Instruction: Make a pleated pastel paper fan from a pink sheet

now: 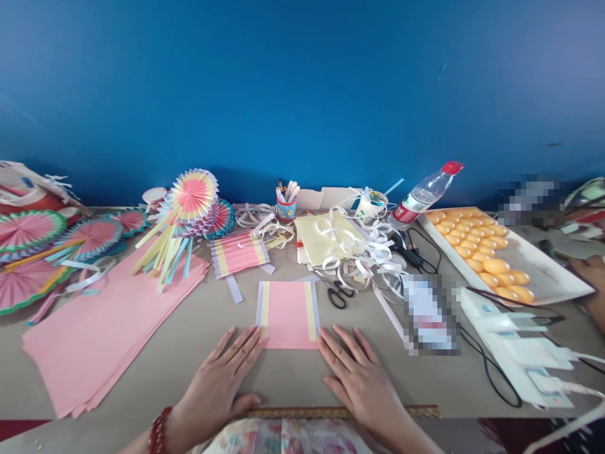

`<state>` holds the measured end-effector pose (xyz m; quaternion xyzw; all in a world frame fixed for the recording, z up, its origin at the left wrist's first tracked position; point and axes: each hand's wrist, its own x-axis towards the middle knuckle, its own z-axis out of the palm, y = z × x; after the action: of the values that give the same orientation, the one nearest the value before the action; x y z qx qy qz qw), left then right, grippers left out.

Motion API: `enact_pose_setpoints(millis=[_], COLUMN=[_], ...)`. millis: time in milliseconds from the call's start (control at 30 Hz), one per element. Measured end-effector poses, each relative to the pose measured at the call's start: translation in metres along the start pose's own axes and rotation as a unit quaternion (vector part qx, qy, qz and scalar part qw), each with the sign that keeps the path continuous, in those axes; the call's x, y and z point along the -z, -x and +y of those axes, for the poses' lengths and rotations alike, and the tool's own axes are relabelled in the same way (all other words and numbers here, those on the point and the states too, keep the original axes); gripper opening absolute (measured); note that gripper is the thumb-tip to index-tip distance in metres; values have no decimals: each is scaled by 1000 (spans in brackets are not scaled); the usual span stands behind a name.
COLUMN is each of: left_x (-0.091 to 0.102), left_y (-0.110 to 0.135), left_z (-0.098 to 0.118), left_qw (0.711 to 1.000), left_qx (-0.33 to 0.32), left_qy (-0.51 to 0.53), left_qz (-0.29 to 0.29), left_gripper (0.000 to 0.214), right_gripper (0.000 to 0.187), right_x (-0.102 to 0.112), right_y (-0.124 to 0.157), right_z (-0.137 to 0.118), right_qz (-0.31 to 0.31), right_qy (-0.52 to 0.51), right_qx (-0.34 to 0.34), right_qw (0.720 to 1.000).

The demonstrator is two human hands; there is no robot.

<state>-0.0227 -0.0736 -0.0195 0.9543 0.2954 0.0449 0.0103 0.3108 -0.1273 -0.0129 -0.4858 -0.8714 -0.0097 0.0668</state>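
A pink paper sheet [287, 313] with yellow and lilac stripes along its sides lies flat on the grey table [293, 378] in front of me. My left hand [222, 381] rests palm down, fingertips touching the sheet's near left corner. My right hand [359, 378] lies flat too, fingertips at the near right corner. Neither hand holds anything; the fingers are spread on the table.
A stack of pink sheets [104, 328] lies at left, with folded paper fans [189, 202] behind. Scissors [338, 293], curled white paper strips [359, 252], a pen cup [286, 203], a water bottle [425, 192], a tray of orange pieces [486, 252] and a power strip [515, 340] are at right. Another person's hand [593, 284] is at far right.
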Motion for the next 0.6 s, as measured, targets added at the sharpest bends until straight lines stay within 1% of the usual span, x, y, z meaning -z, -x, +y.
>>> enact_pose_setpoints(millis=[100, 200, 233, 300, 367, 400, 433, 467, 533, 567, 600], left_x=[2, 5, 6, 7, 8, 8, 9, 10, 13, 15, 17], left_y=[-1, -3, -3, -3, -1, 1, 2, 3, 1, -4, -10], left_z=[0, 1, 2, 4, 7, 8, 9, 10, 13, 15, 17], left_qw=[1000, 1000, 1000, 999, 996, 992, 983, 968, 923, 899, 880], left_qx=[4, 5, 6, 16, 52, 82, 117, 153, 214, 230, 238], left_qy=[6, 16, 22, 40, 68, 89, 120, 159, 255, 306, 350], left_qz=[-9, -17, -17, -13, 12, 40, 76, 118, 192, 211, 217], left_gripper=[79, 78, 77, 74, 68, 63, 57, 49, 35, 31, 29], right_gripper=[51, 42, 40, 33, 16, 12, 12, 14, 15, 14, 13], right_x=[2, 3, 3, 2, 0, -1, -1, -1, 0, 1, 2], right_y=[-5, -20, -27, -41, -52, -55, -57, -58, -58, -58, -58], right_z=[-3, -10, -14, -22, -28, -30, -30, -30, -30, -31, -33], right_qz=[29, 76, 84, 70, 66, 72, 86, 106, 159, 186, 212], right_qy=[-5, -24, -34, -55, -72, -85, -105, -133, -200, -232, -258], right_qx=[-29, -78, -80, -68, -67, -72, -79, -88, -115, -129, -144], right_qw=[999, 994, 993, 994, 993, 991, 988, 982, 960, 946, 932])
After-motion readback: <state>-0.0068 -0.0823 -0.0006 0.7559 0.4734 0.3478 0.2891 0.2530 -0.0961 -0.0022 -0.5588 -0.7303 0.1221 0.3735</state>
